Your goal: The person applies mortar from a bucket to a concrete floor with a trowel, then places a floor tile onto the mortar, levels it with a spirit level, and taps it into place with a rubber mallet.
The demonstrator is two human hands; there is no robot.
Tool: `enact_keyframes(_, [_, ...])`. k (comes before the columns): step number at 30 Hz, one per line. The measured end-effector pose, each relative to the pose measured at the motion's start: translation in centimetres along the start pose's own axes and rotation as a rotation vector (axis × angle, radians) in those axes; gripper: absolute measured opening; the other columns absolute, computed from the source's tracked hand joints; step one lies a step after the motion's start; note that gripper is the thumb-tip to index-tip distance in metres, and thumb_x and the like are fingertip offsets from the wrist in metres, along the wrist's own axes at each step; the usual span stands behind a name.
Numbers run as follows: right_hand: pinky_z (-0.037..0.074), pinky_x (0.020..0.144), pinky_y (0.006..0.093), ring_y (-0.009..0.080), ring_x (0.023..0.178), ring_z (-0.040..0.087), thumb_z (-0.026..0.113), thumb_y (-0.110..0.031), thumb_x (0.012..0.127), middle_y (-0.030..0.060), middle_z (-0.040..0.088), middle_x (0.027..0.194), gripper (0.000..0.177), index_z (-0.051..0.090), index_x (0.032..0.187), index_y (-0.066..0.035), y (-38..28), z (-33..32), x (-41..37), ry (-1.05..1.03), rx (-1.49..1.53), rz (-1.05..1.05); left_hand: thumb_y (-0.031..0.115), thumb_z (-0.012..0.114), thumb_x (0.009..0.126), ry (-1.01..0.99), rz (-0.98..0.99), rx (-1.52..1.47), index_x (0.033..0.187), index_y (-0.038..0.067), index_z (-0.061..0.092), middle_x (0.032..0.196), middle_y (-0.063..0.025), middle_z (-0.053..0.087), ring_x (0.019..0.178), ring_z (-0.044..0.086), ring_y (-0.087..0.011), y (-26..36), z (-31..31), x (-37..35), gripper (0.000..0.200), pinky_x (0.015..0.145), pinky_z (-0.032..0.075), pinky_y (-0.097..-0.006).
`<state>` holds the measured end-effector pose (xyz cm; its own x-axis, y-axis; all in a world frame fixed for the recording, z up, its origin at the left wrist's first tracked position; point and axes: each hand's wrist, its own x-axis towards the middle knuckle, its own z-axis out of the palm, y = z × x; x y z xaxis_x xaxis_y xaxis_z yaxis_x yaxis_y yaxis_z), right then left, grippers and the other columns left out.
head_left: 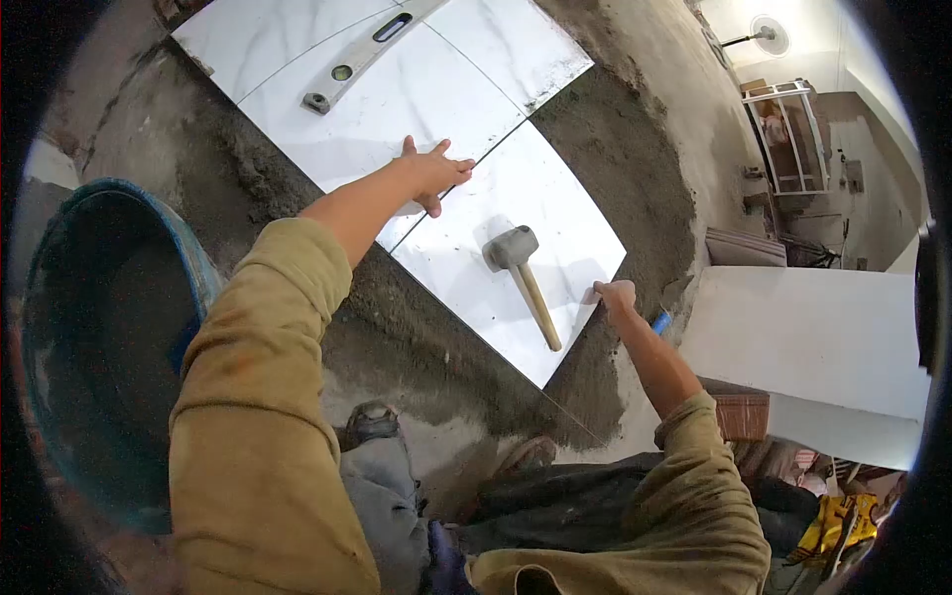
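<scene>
Head view: left hand [433,175] spread flat beside the joint, right hand [615,296] grip pinching near tile [565,203] at its edge; uneven pressure may tilt it, sliding the loose mallet [518,260].

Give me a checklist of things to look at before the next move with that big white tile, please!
1. Left hand spread flat by the joint: ok.
2. Right hand at the near tile edge: ok; whether it grips firmly: cannot tell.
3. Tile top free of loose tools: not ok, the mallet lies on it and would probably slide if the tile tips.
4. Spirit level at hand: ok, it lies on the far tiles.
5. Tiles flush at the joint: cannot tell.
6. Bucket clear of the tile: ok, it stands apart at the left.
</scene>
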<state>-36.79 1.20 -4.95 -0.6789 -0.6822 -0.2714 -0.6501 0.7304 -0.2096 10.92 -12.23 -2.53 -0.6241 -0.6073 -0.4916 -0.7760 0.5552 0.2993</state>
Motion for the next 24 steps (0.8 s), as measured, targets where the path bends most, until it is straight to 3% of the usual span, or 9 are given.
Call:
enact_keyframes(4, [0.052,0.068,0.0411,0.0239,0.070,0.064,0.084,-0.019,0.076,0.0114,0.070,0.081,0.028,0.070,0.082,0.003,-1.6,-1.4,-3.5,0.019,0.119,-0.028,0.026,0.085,0.072,-0.016,0.009,-0.014,0.157,0.022,0.024,0.165,0.0130,0.004,0.152,0.001,-0.0348,0.2,0.1,0.1,0.104,0.106,0.017,-0.0836])
enact_keyframes(14, [0.047,0.065,0.0385,0.0196,0.068,0.061,0.085,-0.017,0.073,0.0105,0.068,0.077,0.025,0.069,0.073,0.003,0.0,-0.8,-1.5,-0.024,0.193,-0.090,0.023,0.086,0.070,0.007,0.019,-0.041,0.155,0.019,0.028,0.165,0.0124,0.006,0.152,0.001,-0.0352,0.2,0.1,0.2,0.104,0.104,0.018,-0.0849])
enact_keyframes(17, [0.047,0.065,0.0396,0.0203,0.068,0.060,0.084,-0.016,0.073,0.0105,0.068,0.076,0.025,0.069,0.072,0.003,-0.7,-1.1,-1.7,0.018,0.184,-0.012,0.022,0.086,0.069,0.010,0.016,-0.039,0.156,0.019,0.027,0.166,0.0124,0.005,0.152,0.001,-0.0348,0.2,0.1,0.2,0.105,0.104,0.017,-0.0851])
enact_keyframes(19, [0.048,0.068,0.0389,0.0222,0.070,0.062,0.085,-0.017,0.073,0.0119,0.069,0.079,0.026,0.070,0.076,0.004,-0.2,-1.4,-1.3,-0.048,0.058,-0.110,0.021,0.086,0.068,-0.003,0.028,-0.046,0.156,0.019,0.026,0.166,0.0124,0.006,0.152,0.001,-0.0345,0.5,-0.2,0.2,0.106,0.104,0.015,-0.0852])
enact_keyframes(24, [0.051,0.072,0.0400,0.0255,0.075,0.066,0.086,-0.021,0.074,0.0157,0.071,0.083,0.029,0.072,0.080,0.004,-0.3,-1.2,-1.0,-0.036,0.077,0.013,0.023,0.087,0.066,0.012,-0.020,-0.017,0.156,0.021,0.027,0.165,0.0147,0.007,0.152,0.002,-0.0344,0.4,0.5,0.6,0.108,0.105,0.018,-0.0834])
